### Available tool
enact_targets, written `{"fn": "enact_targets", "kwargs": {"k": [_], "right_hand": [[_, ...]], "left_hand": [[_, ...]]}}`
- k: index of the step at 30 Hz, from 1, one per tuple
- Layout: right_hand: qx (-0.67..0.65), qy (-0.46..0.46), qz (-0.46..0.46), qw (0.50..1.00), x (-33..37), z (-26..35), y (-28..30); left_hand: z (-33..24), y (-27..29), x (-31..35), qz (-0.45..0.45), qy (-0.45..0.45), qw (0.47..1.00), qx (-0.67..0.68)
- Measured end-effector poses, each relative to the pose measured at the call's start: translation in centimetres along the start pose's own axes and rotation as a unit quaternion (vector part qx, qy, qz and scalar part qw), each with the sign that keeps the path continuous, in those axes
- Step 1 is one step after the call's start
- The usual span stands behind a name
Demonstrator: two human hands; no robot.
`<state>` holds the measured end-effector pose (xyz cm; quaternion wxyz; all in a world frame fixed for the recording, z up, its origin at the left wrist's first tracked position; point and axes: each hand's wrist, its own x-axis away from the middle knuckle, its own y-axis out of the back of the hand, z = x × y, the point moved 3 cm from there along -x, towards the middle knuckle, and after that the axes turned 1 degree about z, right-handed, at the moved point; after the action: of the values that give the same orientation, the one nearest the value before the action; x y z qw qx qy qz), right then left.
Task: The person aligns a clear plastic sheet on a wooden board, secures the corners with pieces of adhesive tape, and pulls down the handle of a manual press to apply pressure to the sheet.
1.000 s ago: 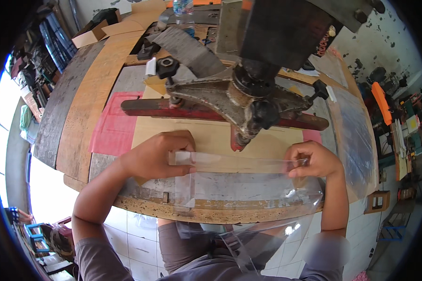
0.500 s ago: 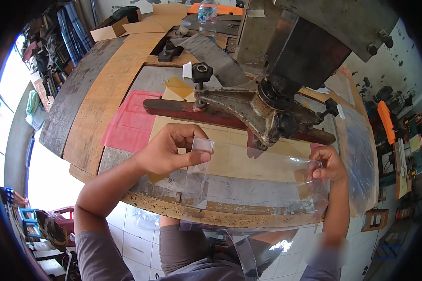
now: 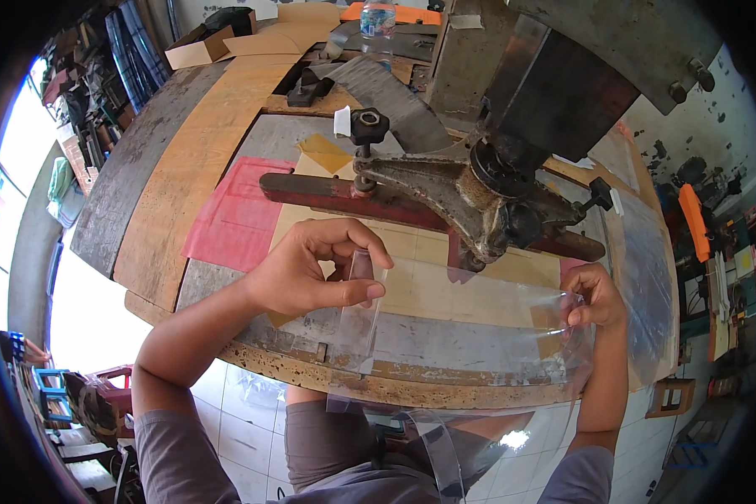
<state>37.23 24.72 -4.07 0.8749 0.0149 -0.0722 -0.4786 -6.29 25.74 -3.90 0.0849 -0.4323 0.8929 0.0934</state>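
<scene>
A clear plastic sheet with a folded left edge is stretched between my hands, above the near side of the worktable. My left hand holds its upper left corner, thumb in front and the index finger curled round the edge with a small gap between their tips. My right hand pinches the upper right corner between thumb and fingers. The sheet hangs past the table edge toward my lap, where another fold of clear plastic shows. Just beyond it stands a press with a cast-metal arm and a long bar.
Under the press lies a cream-coloured board with a pink sheet to its left. A clear film covers the table's right side. Toward the back are a water bottle, dark strips and an open cardboard box.
My left index finger has lifted and uncurled a little from the thumb at the sheet's edge. My right hand stays at its corner. The whole view has shifted slightly.
</scene>
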Motion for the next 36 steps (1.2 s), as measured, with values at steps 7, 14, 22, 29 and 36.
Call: {"fn": "enact_targets", "kwargs": {"k": [7, 14, 22, 29, 36], "right_hand": [[0.016, 0.03, 0.028, 0.999, 0.0, -0.3, 0.4], [-0.054, 0.009, 0.067, 0.996, 0.3, -0.1, 0.2], [-0.039, 0.007, 0.052, 0.998, 0.6, -0.5, 0.8], [-0.013, 0.018, 0.05, 0.998, 0.6, -0.7, 1.0], [-0.022, 0.01, 0.097, 0.995, 0.4, -0.1, 0.2]], "left_hand": [[-0.6, 0.1, 0.1, 0.018, 0.047, 0.999, -0.016], [-0.7, 0.2, 0.2, 0.024, 0.076, 0.997, -0.01], [-1.3, 0.2, 0.1, 0.032, 0.088, 0.996, -0.012], [0.5, -0.4, 0.2, 0.051, 0.17, 0.98, 0.088], [-0.1, -0.5, -0.1, 0.104, 0.09, 0.99, 0.019]]}}
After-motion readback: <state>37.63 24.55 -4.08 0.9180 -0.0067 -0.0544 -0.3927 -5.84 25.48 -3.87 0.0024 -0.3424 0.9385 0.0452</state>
